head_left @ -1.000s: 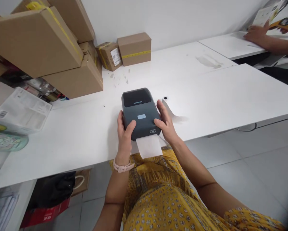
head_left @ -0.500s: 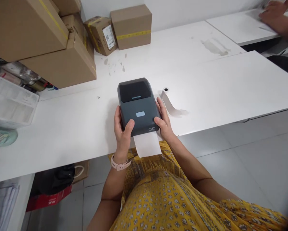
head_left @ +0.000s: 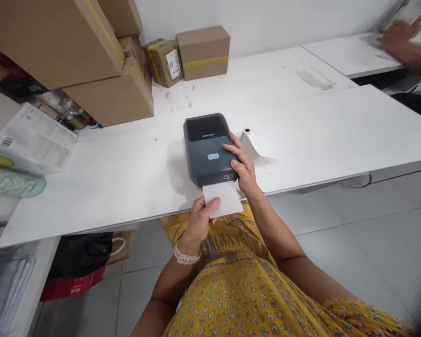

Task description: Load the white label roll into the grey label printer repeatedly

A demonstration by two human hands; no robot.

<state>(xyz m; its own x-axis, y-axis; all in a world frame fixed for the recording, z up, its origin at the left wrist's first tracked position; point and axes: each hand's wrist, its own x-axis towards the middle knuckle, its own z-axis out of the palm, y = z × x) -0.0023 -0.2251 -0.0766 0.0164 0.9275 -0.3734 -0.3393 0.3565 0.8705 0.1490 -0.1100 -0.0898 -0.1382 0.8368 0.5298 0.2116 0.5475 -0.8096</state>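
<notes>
A dark grey label printer (head_left: pixel 210 161) with a black window and a pale blue button sits near the front edge of the white table. Blank white paper (head_left: pixel 227 196) sticks out of its front slot and overhangs the edge. My left hand (head_left: pixel 203 215) pinches this paper at its left side, thumb on top and fingers underneath. My right hand (head_left: pixel 243 166) grips the printer's right side, with fingers over the upper edge and the thumb at the front corner. Just right of the printer lies a small paper roll (head_left: pixel 251 147), its tail unrolled toward me.
Cardboard boxes (head_left: pixel 108 93) are stacked at the left rear, with a taped box (head_left: pixel 205 54) against the wall. A white carton (head_left: pixel 38 135) and a green patterned item (head_left: pixel 17 182) are at the left. Another person's hand (head_left: pixel 396 40) is at the far right table.
My left hand has left the printer's left side and moved down to grasp the paper. My right hand's fingers have shifted onto the printer's top edge. The view has shifted slightly.
</notes>
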